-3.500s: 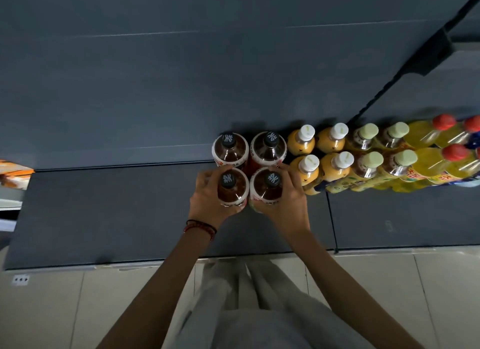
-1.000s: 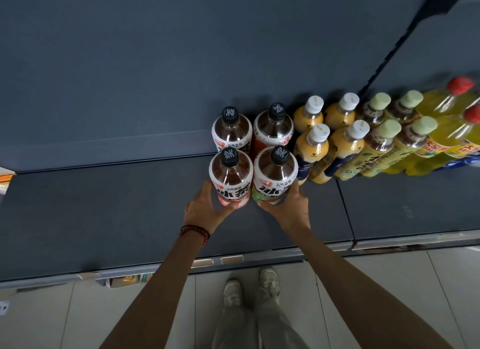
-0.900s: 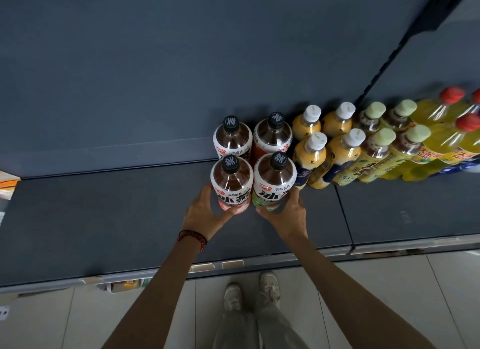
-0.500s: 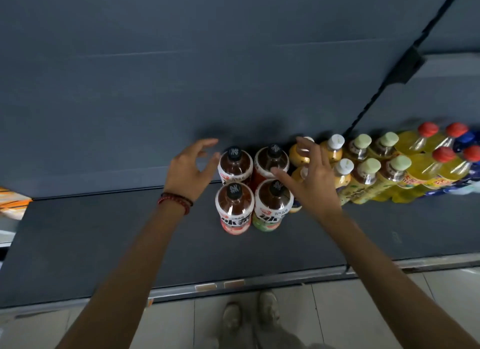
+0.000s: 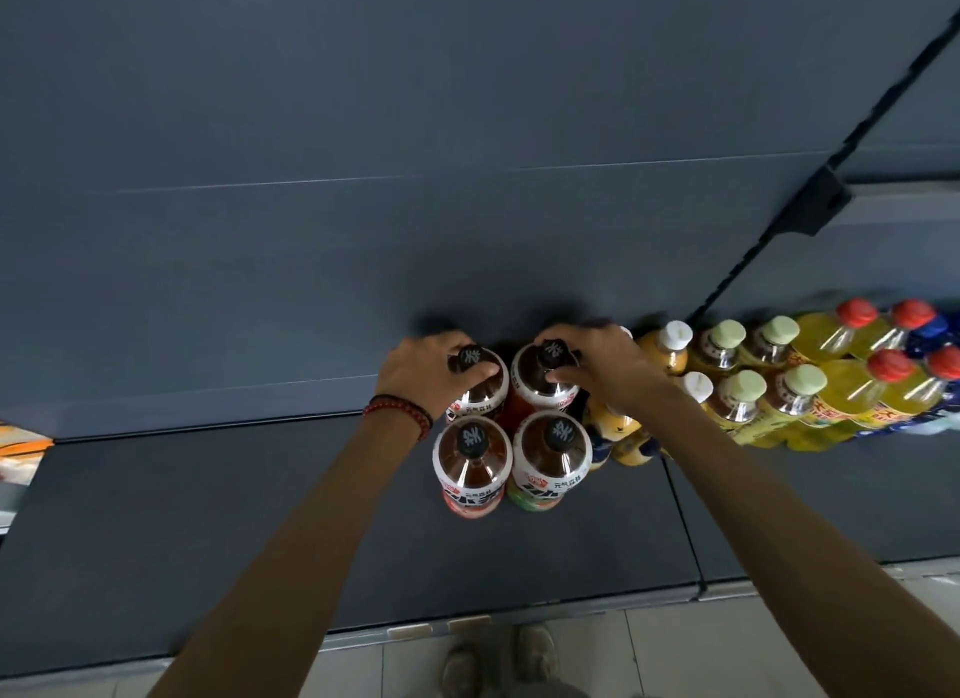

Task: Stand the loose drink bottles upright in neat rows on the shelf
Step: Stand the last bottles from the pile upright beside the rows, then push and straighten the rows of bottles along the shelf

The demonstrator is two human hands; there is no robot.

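A dark blue-grey back panel point(image 5: 363, 151) fills the upper view, crossed by a faint horizontal seam. A black slotted upright point(image 5: 893, 88) runs diagonally down its right side, with a black bracket point(image 5: 810, 206) fixed beside it. At the far left edge sits some orange packaging point(image 5: 23, 448) (too cropped to identify). Along the bottom lies a pale tiled floor point(image 5: 675, 656), and on it a pair of grey shoes point(image 5: 535, 651), toes pointing forward. A light metal strip point(image 5: 260, 658) borders the tiles, carrying two small pale tags point(image 5: 410, 631). A bracelet point(image 5: 400, 411) of red and dark beads circles the left wrist.
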